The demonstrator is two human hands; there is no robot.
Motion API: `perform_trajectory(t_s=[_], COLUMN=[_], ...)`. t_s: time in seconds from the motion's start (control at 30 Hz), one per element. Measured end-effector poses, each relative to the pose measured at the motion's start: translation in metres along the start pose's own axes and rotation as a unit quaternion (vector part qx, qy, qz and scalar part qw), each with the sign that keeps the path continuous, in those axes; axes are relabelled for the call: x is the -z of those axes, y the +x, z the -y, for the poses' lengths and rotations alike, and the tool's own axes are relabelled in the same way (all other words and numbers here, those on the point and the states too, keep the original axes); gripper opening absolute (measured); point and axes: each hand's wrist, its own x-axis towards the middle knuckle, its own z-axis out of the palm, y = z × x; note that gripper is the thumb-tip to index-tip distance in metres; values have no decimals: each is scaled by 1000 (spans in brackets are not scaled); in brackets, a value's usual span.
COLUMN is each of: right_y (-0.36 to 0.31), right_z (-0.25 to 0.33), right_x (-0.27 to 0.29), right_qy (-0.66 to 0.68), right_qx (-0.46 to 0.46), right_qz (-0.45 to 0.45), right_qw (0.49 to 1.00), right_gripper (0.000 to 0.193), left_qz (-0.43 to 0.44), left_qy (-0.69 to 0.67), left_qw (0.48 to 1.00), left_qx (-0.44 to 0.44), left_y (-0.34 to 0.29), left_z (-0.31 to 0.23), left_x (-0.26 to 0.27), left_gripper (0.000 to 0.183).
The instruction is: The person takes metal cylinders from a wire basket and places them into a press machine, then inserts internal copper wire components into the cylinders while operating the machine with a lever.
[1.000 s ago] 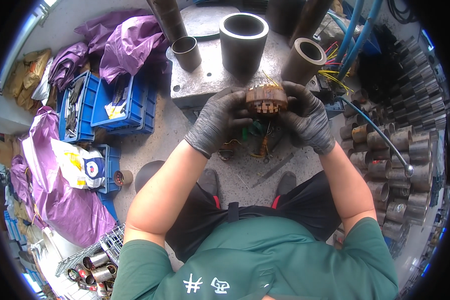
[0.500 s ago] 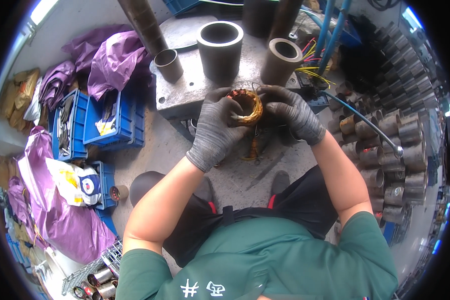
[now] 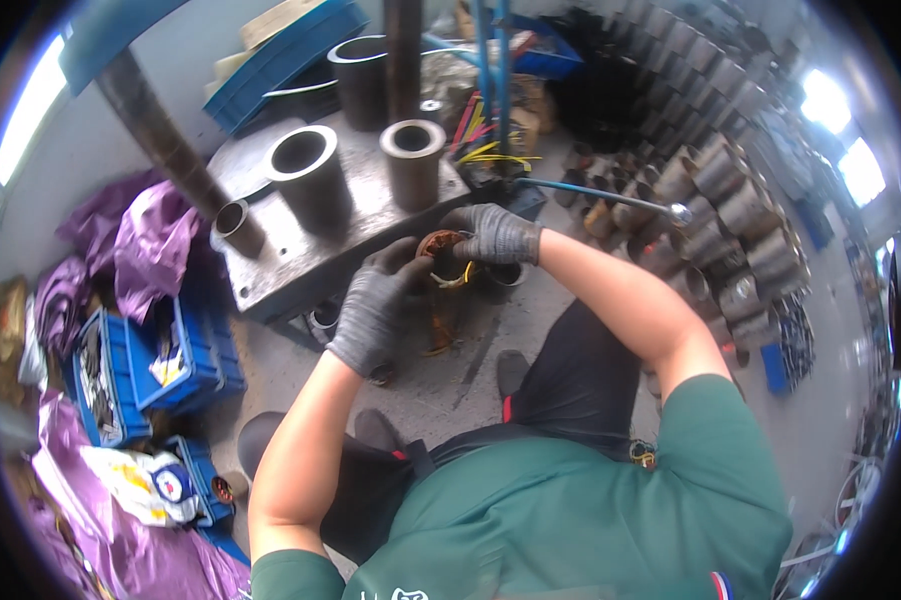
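Note:
A motor stator (image 3: 438,243) with copper windings and yellow cord is held in front of me, just off the near edge of the metal bench. My left hand (image 3: 375,300), in a grey glove, is closed around its left side. From the right, my gloved right hand (image 3: 500,236) is closed on the stator's rim, its fingertips curled and partly hidden. A yellow lead loops at the ring's near edge. Below, another yellowish wound piece (image 3: 440,335) shows dimly near the floor.
On the metal bench (image 3: 260,275) stand a wide steel cylinder (image 3: 315,195), a narrower one (image 3: 415,180) and a small tube (image 3: 238,230). Blue crates (image 3: 175,365) and purple sheeting (image 3: 100,510) lie at left. Several steel tubes (image 3: 725,235) are stacked at right, behind a blue-handled rod (image 3: 600,194).
My view has turned, so the bench sits further left and tilted. The stator has been tipped, with its copper end now facing up more. Both hands stay on it.

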Motion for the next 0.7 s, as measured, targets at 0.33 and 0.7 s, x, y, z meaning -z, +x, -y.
perform_trajectory(t_s=[0.33,0.7], right_y=[-209,-507], right_z=[-185,-257], right_x=[37,-267], right_qy=[-200,43], right_qx=[-305,-661], right_qz=[-163,-83], right_qw=[917,745], right_gripper=[57,50], left_qz=[169,330], left_qy=[11,57], left_qw=[982,938], left_qx=[77,89], left_y=[-23,-86], left_z=[23,80], left_x=[-15,-58], left_gripper=[29,19])
